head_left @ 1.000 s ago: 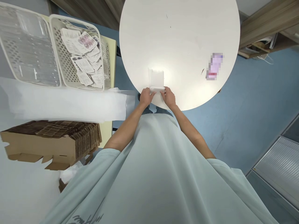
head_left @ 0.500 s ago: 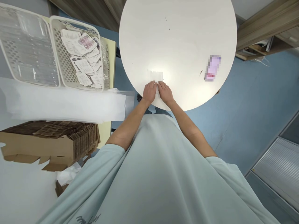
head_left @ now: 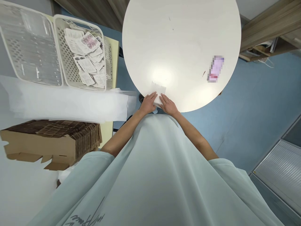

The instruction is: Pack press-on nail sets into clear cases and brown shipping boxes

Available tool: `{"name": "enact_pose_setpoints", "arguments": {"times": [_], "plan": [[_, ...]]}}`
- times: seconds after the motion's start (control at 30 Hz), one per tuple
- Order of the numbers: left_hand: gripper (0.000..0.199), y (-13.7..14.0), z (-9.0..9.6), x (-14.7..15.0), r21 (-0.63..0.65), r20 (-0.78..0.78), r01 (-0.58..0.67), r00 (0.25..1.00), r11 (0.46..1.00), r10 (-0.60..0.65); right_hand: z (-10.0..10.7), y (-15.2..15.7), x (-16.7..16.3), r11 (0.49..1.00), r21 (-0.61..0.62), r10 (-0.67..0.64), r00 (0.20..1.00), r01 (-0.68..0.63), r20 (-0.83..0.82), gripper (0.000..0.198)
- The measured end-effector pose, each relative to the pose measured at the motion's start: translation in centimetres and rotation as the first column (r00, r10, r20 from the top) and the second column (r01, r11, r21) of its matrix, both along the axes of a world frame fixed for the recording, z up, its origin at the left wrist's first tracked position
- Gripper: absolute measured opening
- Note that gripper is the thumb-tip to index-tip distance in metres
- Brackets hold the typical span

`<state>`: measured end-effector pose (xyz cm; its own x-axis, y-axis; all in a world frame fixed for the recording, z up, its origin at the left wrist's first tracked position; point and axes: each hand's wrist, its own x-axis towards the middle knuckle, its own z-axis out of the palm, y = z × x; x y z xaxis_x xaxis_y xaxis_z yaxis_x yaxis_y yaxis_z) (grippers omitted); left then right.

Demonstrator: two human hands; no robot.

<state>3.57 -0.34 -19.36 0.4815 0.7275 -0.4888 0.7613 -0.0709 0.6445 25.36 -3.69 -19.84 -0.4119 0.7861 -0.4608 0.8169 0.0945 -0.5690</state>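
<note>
A small white packet of thin sheet material (head_left: 159,90) lies at the near edge of the round table, its far end loose and ragged. What is inside it, if anything, I cannot make out. My left hand (head_left: 149,103) grips its left side, fingertips on top. From the right, my right hand (head_left: 168,104) holds the opposite side with fingers bent over it. The two hands face each other with a narrow gap between the fingertips.
The white round table (head_left: 181,47) carries a blurred pinkish-purple item (head_left: 215,69) at right. On my left stand a basket of printed cards (head_left: 88,64), a basket of clear plastic packs (head_left: 39,47), white sheets (head_left: 68,105) and flat brown cardboard boxes (head_left: 47,142).
Both hands have drawn toward my body with the white packet, to the table's near edge. The fingers have moved slightly apart, so more of the packet shows.
</note>
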Motion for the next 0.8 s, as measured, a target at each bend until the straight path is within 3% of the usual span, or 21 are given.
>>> {"name": "enact_pose_setpoints", "arguments": {"times": [0.1, 0.23, 0.5, 0.67, 0.8], "plan": [[0.065, 1.0, -0.2, 0.1, -0.026, -0.004, -0.102, 0.995, 0.994, 0.102, -0.1, 0.7, 0.6, 0.999, 0.017, -0.031, 0.999, 0.032, -0.018, 0.063], [0.048, 3.3, -0.5, 0.7, -0.062, -0.023, -0.231, 0.973, 0.971, 0.230, -0.6, 2.4, 0.5, 0.984, 0.005, -0.176, 0.984, 0.176, 0.025, 0.064], [0.024, 6.7, -0.7, 3.4, -0.100, -0.278, -0.370, 0.902, 0.923, 0.331, -1.7, 7.1, -0.5, 0.906, -0.017, -0.418, 0.900, 0.423, 0.121, 0.057], [0.023, 6.9, -0.5, 4.7, -0.063, -0.286, -0.400, 0.885, 0.914, 0.367, -1.9, 8.3, -1.0, 0.926, 0.111, -0.372, 0.922, 0.361, 0.106, 0.048], [0.032, 6.3, -0.7, 4.1, -0.043, -0.237, -0.471, 0.862, 0.881, 0.449, -0.8, 7.8, -1.1, 0.965, 0.082, -0.258, 0.953, 0.248, 0.158, 0.048]]}}
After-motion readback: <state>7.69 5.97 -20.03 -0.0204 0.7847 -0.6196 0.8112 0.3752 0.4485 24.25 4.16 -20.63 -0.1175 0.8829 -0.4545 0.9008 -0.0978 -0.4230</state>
